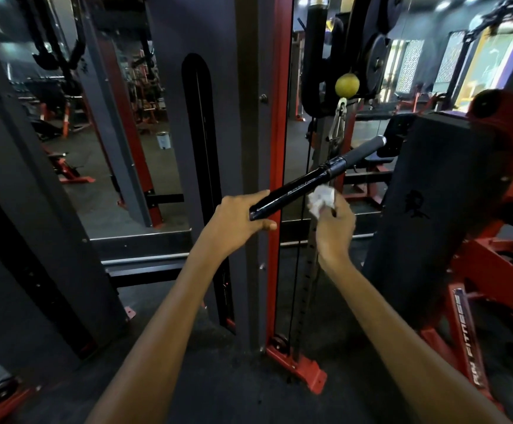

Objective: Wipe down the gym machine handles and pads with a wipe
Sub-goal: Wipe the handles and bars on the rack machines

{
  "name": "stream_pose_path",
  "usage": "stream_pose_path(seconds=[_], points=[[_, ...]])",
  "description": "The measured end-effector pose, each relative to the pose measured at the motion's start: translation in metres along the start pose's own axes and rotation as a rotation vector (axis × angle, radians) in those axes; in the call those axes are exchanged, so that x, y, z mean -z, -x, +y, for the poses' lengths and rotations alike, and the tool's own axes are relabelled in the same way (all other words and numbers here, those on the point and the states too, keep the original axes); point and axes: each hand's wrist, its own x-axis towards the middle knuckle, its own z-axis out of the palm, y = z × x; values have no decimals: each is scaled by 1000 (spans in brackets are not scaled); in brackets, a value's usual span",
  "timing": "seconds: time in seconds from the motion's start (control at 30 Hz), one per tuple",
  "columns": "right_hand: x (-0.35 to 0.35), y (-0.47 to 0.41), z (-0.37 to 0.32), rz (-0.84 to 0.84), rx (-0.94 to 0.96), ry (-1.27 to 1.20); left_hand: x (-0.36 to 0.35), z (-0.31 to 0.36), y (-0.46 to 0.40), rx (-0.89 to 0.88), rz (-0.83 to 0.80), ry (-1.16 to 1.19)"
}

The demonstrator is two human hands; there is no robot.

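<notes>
A straight black cable bar [307, 182] hangs from a carabiner [339, 120] and slants up to the right, with a matte rubber grip [365, 151] at its far end. My left hand [239, 221] grips the bar's near end, thumb underneath. My right hand [336, 224] pinches a crumpled white wipe [321, 198] and holds it against the underside of the bar's middle.
A grey and red upright of the cable machine [267, 133] stands directly behind the bar. A yellow stopper ball [346, 84] sits above the carabiner. A dark padded machine with a red frame [432, 194] stands close at the right. More gym equipment fills the background at the left.
</notes>
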Motion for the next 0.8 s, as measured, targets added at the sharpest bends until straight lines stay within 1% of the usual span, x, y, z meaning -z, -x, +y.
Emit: stream_pose_path(seconds=[0.03,0.07,0.1,0.13,0.17,0.2,0.23,0.33,0.37,0.4,0.43,0.53,0.6,0.63,0.73,0.77,0.8], points=[[3,-2,5,-20,313,179,0,1,0,6,-3,-1],[3,-3,12,-138,597,326,-1,1,1,3,-1,-3],[2,-6,22,-306,823,471,-1,2,1,-8,4,-3],[2,-12,33,-458,988,623,-1,3,1,-19,9,-5],[4,-22,40,-542,1086,753,-1,2,1,-24,14,-12],[7,-38,46,-543,1130,845,0,2,0,-21,21,-19],[11,-54,49,-492,1100,895,1,1,-1,-12,28,-24],[23,-93,49,-299,789,881,3,-2,-3,6,40,-23],[22,-97,48,-259,730,867,3,-2,-4,6,43,-19],[18,-94,46,-246,725,851,2,-2,-5,4,49,-17],[12,-85,45,-260,771,829,2,-2,-6,3,57,-17],[-2,-54,41,-416,1056,792,3,-4,-6,10,78,-29],[3,-67,40,-503,1169,871,5,-6,-6,26,81,-34],[9,-82,42,-502,1153,916,4,-7,-6,35,75,-38],[28,-121,46,-386,883,915,3,-8,-4,61,63,-51],[31,-126,46,-364,834,902,4,-7,-4,82,61,-60],[32,-127,45,-365,826,891,6,-4,-4,111,52,-107]])
